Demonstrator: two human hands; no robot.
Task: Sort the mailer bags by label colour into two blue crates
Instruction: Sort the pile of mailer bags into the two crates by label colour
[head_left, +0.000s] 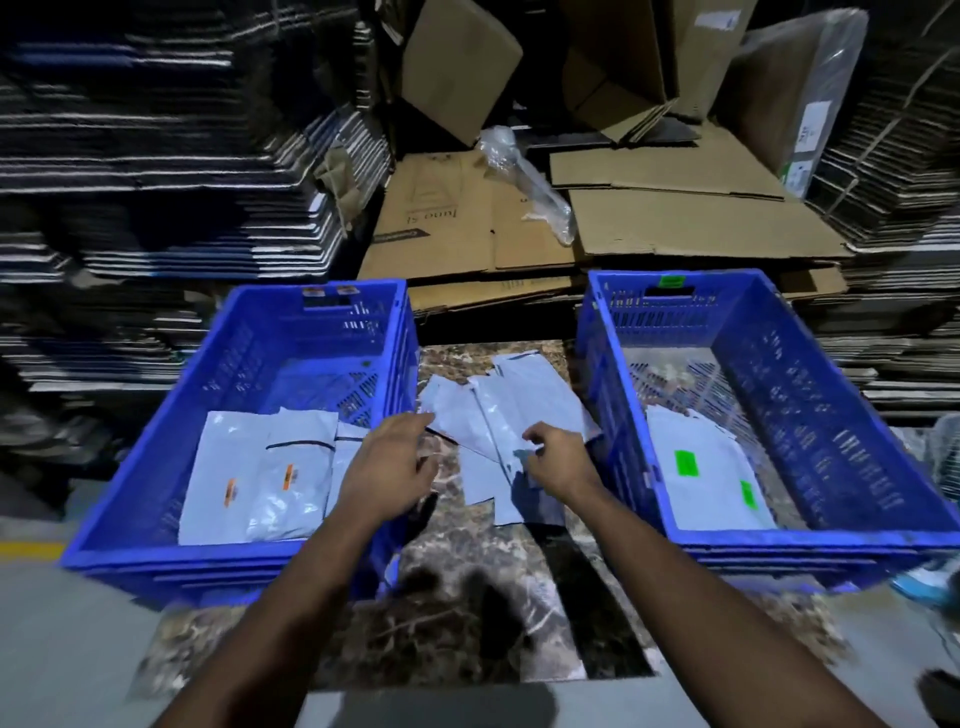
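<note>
— So, what did the hands have?
— Her right hand (558, 457) pinched a grey mailer bag (506, 415) in the loose pile (478, 467) between the crates; the left hand (389, 467) hovered just beside, fingers relaxed, holding nothing.
— And the sorted ones?
— Orange-labelled bags (260, 478) lay in the left crate (156, 467), green-labelled bags (701, 478) in the right crate (831, 441).

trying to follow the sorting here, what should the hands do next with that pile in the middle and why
Probably lift one bag clear and turn it to find its label. The right hand pinches a bag in the unsorted pile, where no labels show; the left hand hovers open beside it.
</note>
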